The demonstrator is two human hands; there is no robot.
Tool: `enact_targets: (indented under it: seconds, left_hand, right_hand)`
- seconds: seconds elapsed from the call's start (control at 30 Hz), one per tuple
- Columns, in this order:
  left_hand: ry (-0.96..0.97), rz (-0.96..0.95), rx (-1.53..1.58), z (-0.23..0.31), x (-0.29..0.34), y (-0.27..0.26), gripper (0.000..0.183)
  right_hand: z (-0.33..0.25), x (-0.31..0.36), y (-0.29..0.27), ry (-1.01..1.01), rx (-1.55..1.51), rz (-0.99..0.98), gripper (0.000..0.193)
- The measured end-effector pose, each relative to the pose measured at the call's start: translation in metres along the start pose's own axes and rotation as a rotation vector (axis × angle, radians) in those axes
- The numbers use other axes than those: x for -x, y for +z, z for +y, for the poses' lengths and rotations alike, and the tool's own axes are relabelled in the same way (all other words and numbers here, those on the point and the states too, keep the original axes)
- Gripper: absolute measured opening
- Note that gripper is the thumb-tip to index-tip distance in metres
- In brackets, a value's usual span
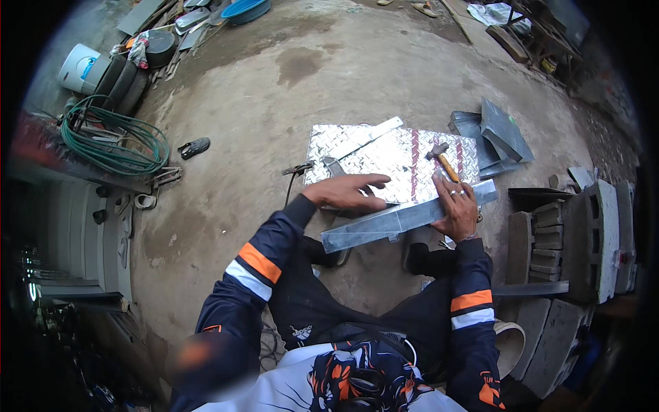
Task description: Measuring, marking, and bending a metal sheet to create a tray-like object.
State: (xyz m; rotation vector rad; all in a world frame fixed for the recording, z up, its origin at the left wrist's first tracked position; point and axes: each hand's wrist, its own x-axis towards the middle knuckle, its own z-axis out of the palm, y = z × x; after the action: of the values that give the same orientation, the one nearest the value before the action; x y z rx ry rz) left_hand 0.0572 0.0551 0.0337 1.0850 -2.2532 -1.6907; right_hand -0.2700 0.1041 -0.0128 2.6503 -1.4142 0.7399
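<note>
A long grey folded sheet-metal piece (pixel 398 224) lies slantwise across the near edge of a shiny diamond-plate board (pixel 395 172). My right hand (pixel 456 209) grips the piece near its right end, fingers over the top. My left hand (pixel 351 192) is open above the board, thumb and fingers apart, close to the piece's far edge. On the board rest a hammer (pixel 446 165) with an orange-yellow handle, just beyond my right hand, and a metal square (pixel 364 143) with a long blade. At the board's left edge sits a dark tool (pixel 298 169) beside a black cable.
Bent sheet-metal pieces (pixel 501 141) lie beyond the board's right side. Concrete blocks (pixel 590 240) are stacked at right, near a pipe end (pixel 509 347). A coiled green hose (pixel 117 141), a loose shoe (pixel 193 147) and a white bucket (pixel 84 69) are at left.
</note>
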Motion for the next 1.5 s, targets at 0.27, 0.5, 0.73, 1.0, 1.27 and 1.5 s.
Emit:
enact_targets:
  seconds: [0.27,0.5,0.73,1.0,1.27,1.5]
  left_hand:
    - [0.044,0.199,-0.347,-0.001,-0.06,0.084,0.097]
    - [0.009,0.142,-0.476,0.006,-0.068,0.094,0.089]
    - [-0.141,0.297,-0.147,-0.006,-0.083,0.055,0.056]
    - [-0.349,0.557,0.656,-0.046,-0.039,0.037,0.02]
    - [0.085,0.556,1.347,-0.067,0.058,0.063,0.044]
    - [0.209,0.497,1.322,-0.063,0.102,0.065,0.049]
  right_hand:
    - [-0.009,0.002,0.012,0.123,0.123,0.01,0.12]
    - [-0.027,0.039,-0.017,0.301,0.122,0.026,0.125]
    - [-0.032,0.103,-0.025,0.613,-0.138,0.308,0.109]
    - [0.011,0.158,-0.019,0.942,-0.687,0.421,0.09]
    - [0.021,0.169,-0.01,1.082,-1.145,0.215,0.091]
    - [-0.001,0.131,0.006,0.971,-1.545,0.265,0.08]
